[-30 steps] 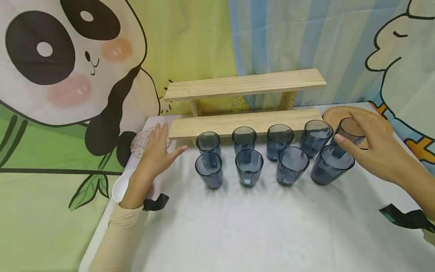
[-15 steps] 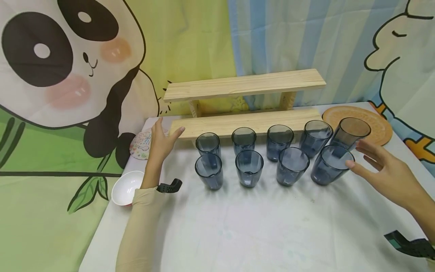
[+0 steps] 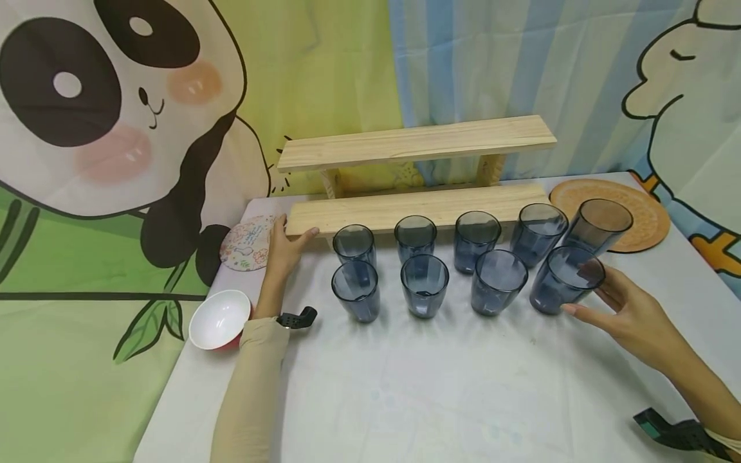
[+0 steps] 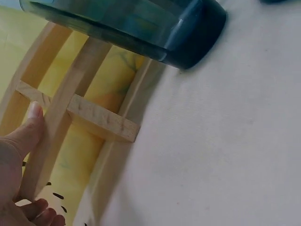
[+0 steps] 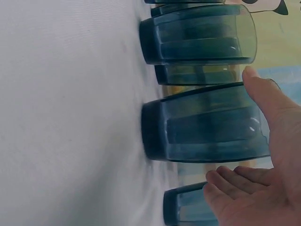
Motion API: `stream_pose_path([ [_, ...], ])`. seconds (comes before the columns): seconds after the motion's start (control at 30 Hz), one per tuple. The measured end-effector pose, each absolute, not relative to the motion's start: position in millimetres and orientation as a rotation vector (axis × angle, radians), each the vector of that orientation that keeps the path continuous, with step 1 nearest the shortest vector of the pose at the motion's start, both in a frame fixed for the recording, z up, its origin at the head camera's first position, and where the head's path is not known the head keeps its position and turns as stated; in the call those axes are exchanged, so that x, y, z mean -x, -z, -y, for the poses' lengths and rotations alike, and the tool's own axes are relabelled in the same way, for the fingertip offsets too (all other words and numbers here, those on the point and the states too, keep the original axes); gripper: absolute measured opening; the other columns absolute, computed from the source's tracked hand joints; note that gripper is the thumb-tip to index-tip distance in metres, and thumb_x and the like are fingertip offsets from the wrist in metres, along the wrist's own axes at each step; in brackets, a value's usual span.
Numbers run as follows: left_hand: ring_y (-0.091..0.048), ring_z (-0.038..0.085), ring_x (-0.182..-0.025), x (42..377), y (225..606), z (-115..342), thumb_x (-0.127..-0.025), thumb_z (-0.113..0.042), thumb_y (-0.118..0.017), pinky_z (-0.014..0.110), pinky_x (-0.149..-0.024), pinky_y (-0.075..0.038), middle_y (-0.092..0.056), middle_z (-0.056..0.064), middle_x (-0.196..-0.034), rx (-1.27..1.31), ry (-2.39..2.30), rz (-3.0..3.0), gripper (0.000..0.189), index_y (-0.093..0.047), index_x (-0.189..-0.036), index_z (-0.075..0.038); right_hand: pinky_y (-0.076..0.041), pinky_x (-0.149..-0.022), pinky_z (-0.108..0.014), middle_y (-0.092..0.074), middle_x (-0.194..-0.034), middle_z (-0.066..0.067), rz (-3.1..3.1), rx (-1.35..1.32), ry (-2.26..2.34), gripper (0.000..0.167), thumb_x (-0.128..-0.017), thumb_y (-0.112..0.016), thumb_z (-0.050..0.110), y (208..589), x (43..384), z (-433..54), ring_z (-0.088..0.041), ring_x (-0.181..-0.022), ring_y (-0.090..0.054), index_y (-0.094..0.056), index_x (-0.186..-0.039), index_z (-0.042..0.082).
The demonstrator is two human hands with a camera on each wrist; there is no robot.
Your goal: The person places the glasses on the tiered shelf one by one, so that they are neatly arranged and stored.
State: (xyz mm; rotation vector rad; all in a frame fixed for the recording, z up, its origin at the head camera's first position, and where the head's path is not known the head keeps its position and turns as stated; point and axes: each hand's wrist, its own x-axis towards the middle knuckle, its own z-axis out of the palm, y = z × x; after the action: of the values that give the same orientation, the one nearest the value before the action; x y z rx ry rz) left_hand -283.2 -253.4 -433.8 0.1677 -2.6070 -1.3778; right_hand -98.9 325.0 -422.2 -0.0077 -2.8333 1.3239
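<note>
At the left end of the two-tier wooden shelf [image 3: 413, 209], my left hand [image 3: 282, 254] grips the lower board. In the left wrist view the thumb lies along the board's [image 4: 51, 136] upper face, with the other fingers curled at its underside. My right hand [image 3: 637, 321] is around the front-right blue-tinted drinking glass [image 3: 556, 289], thumb on the near side and fingers on the far right. The right wrist view has this glass [image 5: 207, 127] between thumb and extended fingers, without a clear grip. Other glasses [image 3: 424, 286] stand upright in two rows before the shelf.
A round tan mat [image 3: 631, 218] lies at the back right, beside the rear-right glass [image 3: 599, 225]. On the left are a white bowl [image 3: 220, 318] and a floral round mat [image 3: 246, 244]. Printed curtains [image 3: 324, 77] hang behind the white table [image 3: 434, 386].
My left hand has moved from above the floral mat onto the shelf's left end. My right hand has left the rear-right glass and come down and nearer, around the front-right glass.
</note>
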Motion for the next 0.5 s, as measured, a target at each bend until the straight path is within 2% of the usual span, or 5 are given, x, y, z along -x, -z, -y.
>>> stream_pose_path([
  [0.07, -0.028, 0.04, -0.156, 282, 437, 255, -0.097, -0.042, -0.078, 0.053, -0.131, -0.022, -0.03, 0.026, -0.166, -0.144, 1.383, 2.591, 0.094, -0.028, -0.164, 0.0, -0.021, -0.101, 0.009, -0.026, -0.166, -0.036, 2.815, -0.036, -1.345, 0.102, -0.094, -0.083, 0.029, 425, 100, -324, -0.056, -0.152, -0.024, -0.018, -0.168, 0.003],
  [0.13, -0.031, 0.039, -0.154, 280, 440, 258, -0.097, -0.04, -0.078, 0.053, -0.129, -0.025, -0.033, 0.026, -0.164, -0.129, 1.393, 2.576, 0.089, -0.032, -0.163, -0.001, -0.024, -0.102, 0.008, -0.031, -0.164, -0.035, 2.792, -0.077, -1.356, 0.096, -0.094, -0.084, 0.026, 427, 101, -323, -0.042, -0.158, -0.027, -0.025, -0.166, 0.003],
  [0.2, -0.033, 0.039, -0.154, 279, 442, 260, -0.097, -0.038, -0.078, 0.054, -0.128, -0.028, -0.035, 0.025, -0.164, -0.117, 1.391, 2.564, 0.085, -0.035, -0.162, -0.002, -0.026, -0.103, 0.007, -0.035, -0.163, -0.035, 2.772, -0.108, -1.366, 0.092, -0.094, -0.083, 0.024, 429, 101, -323, -0.021, -0.159, -0.029, -0.029, -0.164, 0.004],
  [0.3, -0.035, 0.037, -0.153, 278, 446, 262, -0.098, -0.037, -0.077, 0.052, -0.128, -0.032, -0.036, 0.024, -0.162, -0.098, 1.422, 2.549, 0.083, -0.038, -0.161, -0.003, -0.028, -0.105, 0.005, -0.038, -0.16, -0.035, 2.734, -0.12, -1.38, 0.087, -0.094, -0.084, 0.021, 431, 101, -322, 0.009, -0.146, -0.032, -0.033, -0.162, 0.003],
  [0.5, -0.041, 0.037, -0.148, 277, 448, 268, -0.098, -0.038, -0.076, 0.054, -0.122, -0.04, -0.042, 0.022, -0.16, -0.063, 1.411, 2.549, 0.08, -0.04, -0.162, -0.007, -0.032, -0.105, 0.004, -0.044, -0.156, -0.034, 2.682, -0.102, -1.401, 0.084, -0.092, -0.085, 0.015, 436, 103, -317, 0.02, -0.129, -0.036, -0.036, -0.16, 0.001],
])
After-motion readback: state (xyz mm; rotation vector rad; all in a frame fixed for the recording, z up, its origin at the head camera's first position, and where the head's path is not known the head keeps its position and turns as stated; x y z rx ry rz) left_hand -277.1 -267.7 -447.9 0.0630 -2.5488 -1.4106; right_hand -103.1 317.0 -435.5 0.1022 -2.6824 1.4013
